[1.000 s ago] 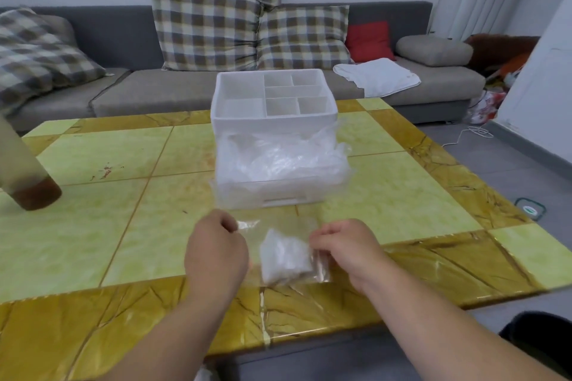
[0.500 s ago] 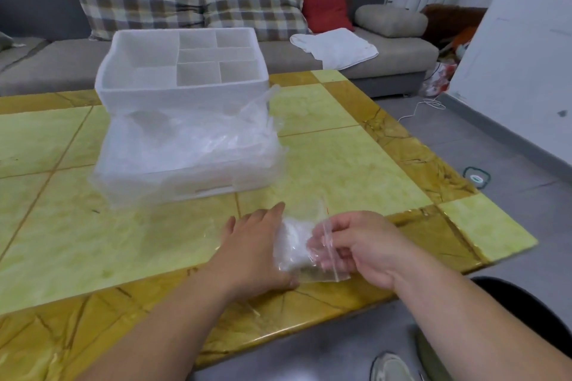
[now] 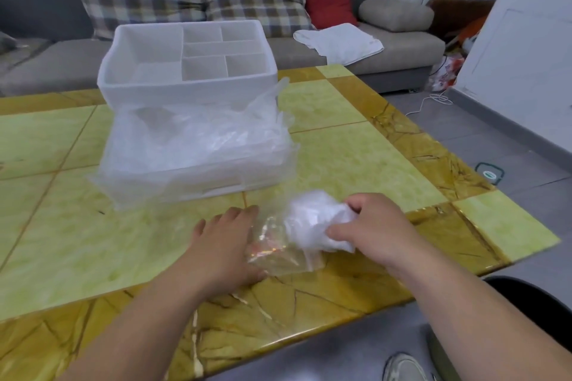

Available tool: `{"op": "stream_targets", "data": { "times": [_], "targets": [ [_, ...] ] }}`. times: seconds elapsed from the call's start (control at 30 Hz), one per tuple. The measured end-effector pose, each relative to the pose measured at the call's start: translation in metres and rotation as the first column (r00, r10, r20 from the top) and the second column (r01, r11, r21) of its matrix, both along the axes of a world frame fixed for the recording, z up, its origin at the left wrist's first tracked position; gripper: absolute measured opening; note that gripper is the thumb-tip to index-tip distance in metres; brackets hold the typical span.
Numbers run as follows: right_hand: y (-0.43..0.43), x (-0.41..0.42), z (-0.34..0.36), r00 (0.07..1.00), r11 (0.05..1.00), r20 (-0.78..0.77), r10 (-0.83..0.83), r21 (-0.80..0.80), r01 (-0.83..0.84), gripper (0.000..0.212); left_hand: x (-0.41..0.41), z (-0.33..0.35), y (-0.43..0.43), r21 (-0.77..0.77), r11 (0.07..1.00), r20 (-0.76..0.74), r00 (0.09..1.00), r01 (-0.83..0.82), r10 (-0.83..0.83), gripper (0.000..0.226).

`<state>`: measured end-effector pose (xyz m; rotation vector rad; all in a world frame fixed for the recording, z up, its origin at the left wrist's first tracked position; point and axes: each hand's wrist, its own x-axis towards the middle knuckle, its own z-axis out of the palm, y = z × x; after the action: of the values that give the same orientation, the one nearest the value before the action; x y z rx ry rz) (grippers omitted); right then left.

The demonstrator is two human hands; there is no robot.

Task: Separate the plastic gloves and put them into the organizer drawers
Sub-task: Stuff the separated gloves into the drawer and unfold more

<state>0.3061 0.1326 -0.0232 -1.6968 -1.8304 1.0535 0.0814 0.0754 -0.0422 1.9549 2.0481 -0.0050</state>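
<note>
Plastic gloves (image 3: 312, 219), bunched into a white wad, are lying near the front of the worktop (image 3: 356, 158), at about five o'clock from the organizer (image 3: 185, 80). The right hand (image 3: 371, 229) is clasping the wad, its fingers curling over the top and the thumb tucking in at the near side. The wad is touching the right end of a clear bag (image 3: 278, 254); whether part of it is sitting inside the bag I cannot tell. The left hand (image 3: 226, 244) is pressing the bag's left end down, its fingers lying straight and flat, grasping nothing.

The worktop's near edge is running close by at six o'clock from both hands, and its right edge is lying near, at three o'clock from the right hand. Bare surface is stretching wide at nine o'clock from the left hand and at three o'clock from the organizer.

The organizer's top tray is showing one large compartment on its left and five smaller ones on its right. Beneath it, a drawer (image 3: 235, 184) is standing pulled out toward six o'clock, holding crumpled clear plastic (image 3: 198, 139) that is spilling over its sides and front.
</note>
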Motion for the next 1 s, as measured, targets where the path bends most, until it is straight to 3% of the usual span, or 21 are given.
{"op": "stream_targets", "data": {
  "times": [0.17, 0.27, 0.4, 0.5, 0.57, 0.63, 0.7, 0.77, 0.83, 0.87, 0.93, 1.0],
  "targets": [
    [0.003, 0.015, 0.013, 0.969, 0.982, -0.174, -0.174, -0.098, 0.159, 0.013, -0.043, 0.015, -0.006, -0.066, 0.972, -0.158, 0.965, -0.224, 0.211, 0.121],
    [0.003, 0.016, 0.013, 0.949, 0.97, -0.231, -0.214, -0.164, 0.179, 0.036, -0.038, 0.021, -0.01, -0.027, 0.958, -0.169, 0.946, -0.286, 0.278, 0.138],
    [-0.003, 0.011, 0.018, 0.93, 0.965, -0.292, -0.222, -0.204, 0.166, 0.06, 0.022, 0.023, -0.021, 0.127, 0.987, 0.09, 0.992, -0.099, 0.088, 0.136],
    [-0.011, 0.004, 0.02, 0.929, 0.971, -0.335, -0.157, -0.223, 0.084, 0.052, 0.061, 0.015, -0.023, 0.322, 0.944, 0.22, 0.964, 0.072, -0.148, 0.115],
    [-0.018, -0.001, 0.021, 0.911, 0.966, -0.394, -0.121, -0.257, 0.017, 0.032, 0.072, 0.009, -0.02, 0.395, 0.915, 0.306, 0.929, 0.074, -0.207, 0.099],
    [-0.021, -0.001, 0.023, 0.856, 0.959, -0.499, -0.135, -0.282, -0.012, 0.018, 0.075, 0.006, -0.015, 0.42, 0.906, 0.479, 0.859, -0.044, -0.181, 0.067],
    [-0.017, 0.003, 0.024, 0.787, 0.952, -0.579, -0.213, -0.305, 0.033, 0.034, 0.074, 0.005, -0.013, 0.355, 0.918, 0.662, 0.741, -0.177, -0.114, 0.032],
    [-0.012, 0.01, 0.023, 0.818, 0.969, -0.543, -0.192, -0.235, 0.072, 0.031, 0.074, 0.006, -0.013, 0.212, 0.939, 0.822, 0.569, -0.27, -0.022, 0.012],
    [-0.01, 0.015, 0.021, 0.892, 0.993, -0.445, -0.075, -0.114, 0.027, 0.018, 0.075, 0.007, -0.015, 0.074, 0.943, 0.913, 0.403, -0.323, 0.067, 0.006],
    [-0.01, 0.016, 0.02, 0.895, 0.995, -0.446, -0.007, -0.095, -0.039, 0.023, 0.076, 0.007, -0.015, 0.017, 0.942, 0.937, 0.335, -0.334, 0.102, 0.008],
    [-0.01, 0.015, 0.018, 0.833, 0.973, -0.551, 0.049, -0.161, -0.163, 0.042, 0.076, 0.006, -0.014, -0.064, 0.936, 0.959, 0.238, -0.345, 0.154, 0.015],
    [-0.01, 0.015, 0.016, 0.809, 0.957, -0.584, 0.069, -0.19, -0.219, 0.045, 0.075, 0.006, -0.013, -0.112, 0.937, 0.961, 0.202, -0.332, 0.187, 0.02]
  ]
}}
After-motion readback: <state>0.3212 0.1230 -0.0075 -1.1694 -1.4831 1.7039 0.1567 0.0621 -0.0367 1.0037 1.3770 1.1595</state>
